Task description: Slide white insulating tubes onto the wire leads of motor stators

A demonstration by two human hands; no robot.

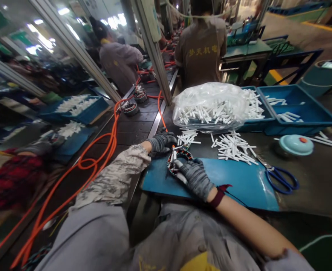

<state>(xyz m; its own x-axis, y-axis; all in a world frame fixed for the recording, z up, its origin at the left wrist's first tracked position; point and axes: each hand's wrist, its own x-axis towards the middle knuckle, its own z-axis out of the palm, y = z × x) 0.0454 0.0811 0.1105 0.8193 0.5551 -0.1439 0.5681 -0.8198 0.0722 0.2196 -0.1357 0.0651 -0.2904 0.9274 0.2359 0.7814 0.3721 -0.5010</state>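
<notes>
Wound ring point(179, 160): on the blue mat's point(239, 184) near-left corner, between both hands.
Right hand point(195, 178): gloved, pinching a white tube point(179, 165) against the ring.
Left hand point(162, 143): gloved, curled at the ring's far-left edge.
Risk: tube may slip or snag wires if the ring shifts.
Loose tubes point(233, 146): just beyond; easily scattered by a sleeve.

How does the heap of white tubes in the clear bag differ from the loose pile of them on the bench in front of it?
The bagged heap is far larger, piled high and wrapped in clear plastic; the loose pile is small, lies flat and is uncovered. The bagged heap sits farther back beside the blue bin; the loose pile lies nearer, just past the blue mat where the gloved right hand works. Both hold the same short white tubes.
</notes>
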